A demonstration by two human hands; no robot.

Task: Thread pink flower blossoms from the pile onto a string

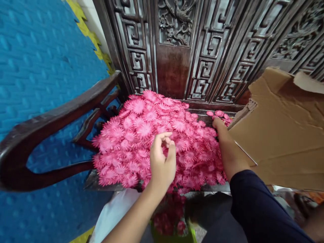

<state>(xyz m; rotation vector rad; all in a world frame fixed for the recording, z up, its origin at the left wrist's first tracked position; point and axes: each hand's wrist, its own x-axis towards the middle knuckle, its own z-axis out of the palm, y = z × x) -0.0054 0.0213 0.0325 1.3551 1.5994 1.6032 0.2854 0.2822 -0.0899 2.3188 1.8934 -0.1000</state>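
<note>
A large heap of pink artificial flower heads (141, 131) covers the dark wooden bench seat (93, 180). In front of its middle is my left hand (163, 160), its fingers curled in toward the thumb; whatever they may pinch is too small or hidden to name. My right hand (217, 123) reaches past the heap to a few smaller pink flowers (219, 113) beside a cardboard box (283, 135). Its fingers are mostly hidden from me. A thin metal rod or wire (246, 153) shows between my right forearm and the box.
A carved dark wooden bench back (173, 67) rises behind the flowers, and a curved armrest (58, 101) bounds the left. Blue floor matting (45, 60) with yellow edging lies beyond. Below the seat edge, a green container (193, 233) and more dark pink flowers (167, 216) show.
</note>
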